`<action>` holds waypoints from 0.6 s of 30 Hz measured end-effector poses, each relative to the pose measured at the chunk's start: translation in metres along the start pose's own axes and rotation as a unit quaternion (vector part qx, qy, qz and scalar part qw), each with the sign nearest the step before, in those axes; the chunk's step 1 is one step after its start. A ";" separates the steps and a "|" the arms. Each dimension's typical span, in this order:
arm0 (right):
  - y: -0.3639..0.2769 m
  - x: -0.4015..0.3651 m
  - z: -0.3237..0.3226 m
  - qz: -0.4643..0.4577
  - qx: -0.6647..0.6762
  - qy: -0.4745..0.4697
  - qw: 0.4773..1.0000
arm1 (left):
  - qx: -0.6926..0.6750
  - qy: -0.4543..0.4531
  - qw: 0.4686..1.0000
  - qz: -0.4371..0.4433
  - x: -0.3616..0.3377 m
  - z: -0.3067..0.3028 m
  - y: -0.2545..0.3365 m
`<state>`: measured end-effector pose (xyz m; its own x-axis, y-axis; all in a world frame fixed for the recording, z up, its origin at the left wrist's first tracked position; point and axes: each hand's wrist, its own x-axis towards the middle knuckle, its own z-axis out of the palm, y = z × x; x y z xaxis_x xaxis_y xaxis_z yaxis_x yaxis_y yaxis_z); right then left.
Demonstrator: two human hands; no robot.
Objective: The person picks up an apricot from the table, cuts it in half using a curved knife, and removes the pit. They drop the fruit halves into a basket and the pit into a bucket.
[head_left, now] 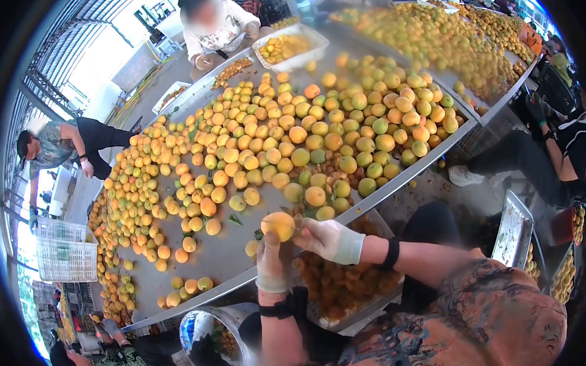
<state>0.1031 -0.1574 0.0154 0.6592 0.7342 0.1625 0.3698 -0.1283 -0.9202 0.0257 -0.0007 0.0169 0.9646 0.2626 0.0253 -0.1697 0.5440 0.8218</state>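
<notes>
A yellow-orange apricot (278, 227) is held up near the front edge of the metal table, in the gloved fingers of my left hand (272, 264). From the right, my right hand (330, 240), also in a white glove, reaches to the fruit with its fingers pinched together beside it. Whatever those fingers grip is too small and blurred to name. Just beyond both hands, loose apricots (315, 196) lie on the table (243, 235). Below my right forearm sits a bin of brownish-orange pieces (345, 281), partly hidden by my arms.
A white bucket (236, 314) stands left of my left forearm. Across the table, a person (220, 30) sits by a white tray of fruit (291, 47). Other people work left and right. White crates (66, 255) are stacked at far left; a metal tray (513, 230) is at right.
</notes>
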 end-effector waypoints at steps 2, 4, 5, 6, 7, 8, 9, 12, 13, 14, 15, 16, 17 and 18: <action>0.001 -0.001 -0.007 0.009 -0.024 -0.026 0.999 | 0.276 -0.007 0.961 0.008 -0.004 -0.011 0.015; 0.005 -0.001 -0.010 0.016 -0.046 -0.054 0.997 | 0.398 -0.043 0.916 0.036 -0.002 -0.011 0.025; 0.008 0.001 -0.010 0.010 -0.064 -0.052 0.997 | 0.414 -0.023 0.910 0.023 -0.002 -0.010 0.024; 0.011 0.000 -0.009 0.004 -0.081 -0.050 0.995 | 0.430 -0.003 0.903 0.010 -0.004 -0.009 0.022; 0.013 -0.001 -0.008 -0.001 -0.104 -0.042 0.994 | 0.429 -0.002 0.903 0.009 -0.006 -0.006 0.017; 0.013 -0.004 -0.005 -0.001 -0.104 -0.044 0.994 | 0.258 0.000 0.966 -0.009 -0.009 -0.001 0.010; 0.013 -0.008 -0.001 0.001 -0.104 -0.026 0.994 | 0.079 0.002 0.997 -0.025 -0.011 0.002 0.004; 0.013 -0.008 0.003 0.001 -0.103 -0.010 0.995 | 0.001 0.020 1.000 -0.019 -0.011 0.009 -0.001; 0.012 -0.008 0.004 0.000 -0.100 -0.008 0.995 | 0.000 0.023 1.000 -0.020 -0.011 0.006 0.000; 0.011 -0.007 0.004 0.000 -0.099 -0.010 0.995 | 0.124 0.035 0.992 0.016 -0.010 0.002 0.002; 0.008 -0.006 0.004 -0.005 -0.095 -0.004 0.995 | 0.246 0.045 0.967 0.051 -0.009 0.000 0.006; 0.007 -0.005 0.004 -0.010 -0.091 0.002 0.996 | 0.246 0.047 0.967 0.051 -0.009 0.001 0.009; 0.006 -0.004 0.003 0.012 -0.108 -0.014 0.994 | 0.356 0.046 0.930 0.081 -0.010 0.003 0.014; 0.006 -0.005 0.004 0.012 -0.108 -0.015 0.994 | 0.462 0.044 0.879 0.109 -0.011 0.006 0.019</action>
<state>0.0995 -0.1594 0.0075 0.6507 0.7486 0.1271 0.4877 -0.2838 -0.8256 0.0127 0.0015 0.0355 0.9035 0.3624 0.2287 -0.0734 -0.3948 0.9158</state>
